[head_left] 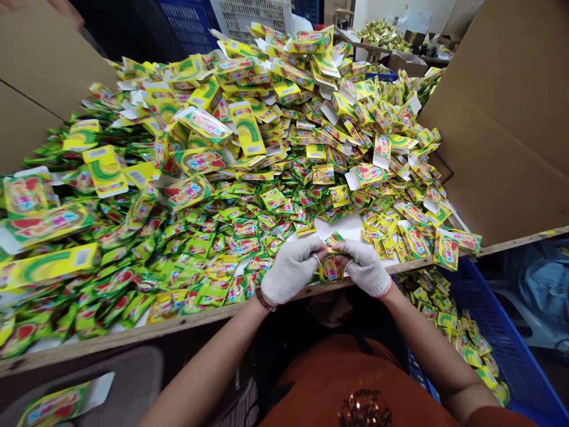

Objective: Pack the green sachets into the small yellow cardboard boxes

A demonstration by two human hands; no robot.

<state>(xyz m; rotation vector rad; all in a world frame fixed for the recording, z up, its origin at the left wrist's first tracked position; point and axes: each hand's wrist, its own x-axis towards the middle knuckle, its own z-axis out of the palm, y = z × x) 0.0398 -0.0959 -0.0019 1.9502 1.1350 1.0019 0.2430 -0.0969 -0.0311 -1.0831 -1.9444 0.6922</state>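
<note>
My left hand (pixel 293 270), in a white glove with bare fingertips, is closed in a pinch on the left side of a small yellow-and-green box (pixel 331 269). From the other side, my right hand (pixel 367 268), gloved alike, pinches the same box near its upper end. The box hangs just over the table's front edge, printed face towards me. A small green sachet (pixel 334 238) shows right behind the fingertips; whether it is held or lies on the table, I cannot tell. Loose green sachets (pixel 246 246) lie left of my hands, yellow sachets (pixel 380 228) to the right.
A high heap of open flat boxes (pixel 249 127) covers the table's back. Cardboard walls (pixel 502 118) flank it. Below right, a blue crate (pixel 511 332) holds filled boxes. One box (pixel 57 406) lies on a stool (pixel 133 367) at lower left. A wooden rim (pixel 178 329) edges the table.
</note>
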